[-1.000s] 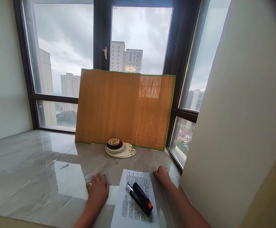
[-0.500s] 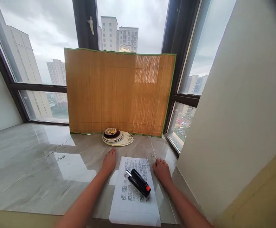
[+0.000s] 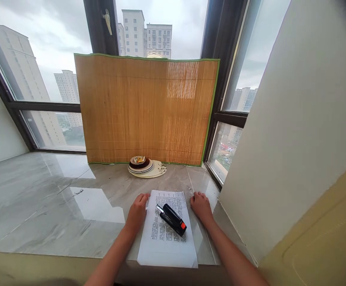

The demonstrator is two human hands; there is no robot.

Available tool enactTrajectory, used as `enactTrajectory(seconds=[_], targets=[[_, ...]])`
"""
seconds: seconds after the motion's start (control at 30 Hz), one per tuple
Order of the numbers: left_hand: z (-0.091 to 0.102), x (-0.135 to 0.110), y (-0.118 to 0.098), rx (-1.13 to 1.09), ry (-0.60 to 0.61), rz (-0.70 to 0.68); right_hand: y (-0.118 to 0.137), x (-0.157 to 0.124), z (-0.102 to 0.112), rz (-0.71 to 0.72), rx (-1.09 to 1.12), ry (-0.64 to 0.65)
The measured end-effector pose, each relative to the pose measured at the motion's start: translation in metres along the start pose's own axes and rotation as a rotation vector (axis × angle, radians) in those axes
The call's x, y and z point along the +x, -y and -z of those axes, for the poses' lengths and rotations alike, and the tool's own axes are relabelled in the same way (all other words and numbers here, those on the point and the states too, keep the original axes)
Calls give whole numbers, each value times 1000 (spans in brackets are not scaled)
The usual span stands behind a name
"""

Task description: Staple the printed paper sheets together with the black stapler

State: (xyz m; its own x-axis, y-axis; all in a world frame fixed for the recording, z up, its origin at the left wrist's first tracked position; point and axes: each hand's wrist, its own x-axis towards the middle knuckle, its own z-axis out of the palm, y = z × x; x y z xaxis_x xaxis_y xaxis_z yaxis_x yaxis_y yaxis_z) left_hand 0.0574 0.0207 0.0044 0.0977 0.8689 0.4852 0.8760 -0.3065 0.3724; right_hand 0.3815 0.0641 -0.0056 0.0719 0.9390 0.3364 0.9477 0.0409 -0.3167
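Note:
A black stapler (image 3: 173, 219) with a red patch at its near end lies slantwise on a stack of printed paper (image 3: 167, 254). The stack hangs slightly over the front edge of the ledge. Beside its upper left corner rests my left hand (image 3: 138, 208), fingertips at the paper's edge; whether they touch it I cannot tell. It holds nothing visible, its fingers loosely bent and not closed. To the right of the paper my right hand (image 3: 201, 205) lies palm down on the stone, holding nothing visible, with its fingers slightly bent and apart from the sheets.
Behind the paper stands a pile of plates (image 3: 144, 169) topped by a small dark round dish. A bamboo mat (image 3: 145, 111) with green edging leans on the windows. The marble ledge (image 3: 56, 226) stretches left; a pale wall (image 3: 294, 119) borders the right side.
My left hand has moved closer to the paper's upper left corner, its fingers now pointing right. My right hand stays beside the paper. The view has shifted slightly; the stapler still lies on the stack.

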Motion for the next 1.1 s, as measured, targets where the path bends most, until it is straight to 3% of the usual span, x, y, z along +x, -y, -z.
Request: enactTrajectory(seconds=[0.13,0.23,0.43,0.57,0.77,1.1], targets=[[1,-14,-8,-231,-80,-96,1,1,10,32,81,1],[3,-13,-8,-370,-38,-153,10,-10,22,114,156,19],[8,-13,-10,-530,87,-85,50,-74,29,384,683,128],[8,-12,-11,-542,69,-130,66,-99,27,279,696,165],[5,-13,-9,-433,57,-267,61,-99,35,233,840,242],[20,-14,-16,-575,213,-289,58,-99,40,205,873,267]])
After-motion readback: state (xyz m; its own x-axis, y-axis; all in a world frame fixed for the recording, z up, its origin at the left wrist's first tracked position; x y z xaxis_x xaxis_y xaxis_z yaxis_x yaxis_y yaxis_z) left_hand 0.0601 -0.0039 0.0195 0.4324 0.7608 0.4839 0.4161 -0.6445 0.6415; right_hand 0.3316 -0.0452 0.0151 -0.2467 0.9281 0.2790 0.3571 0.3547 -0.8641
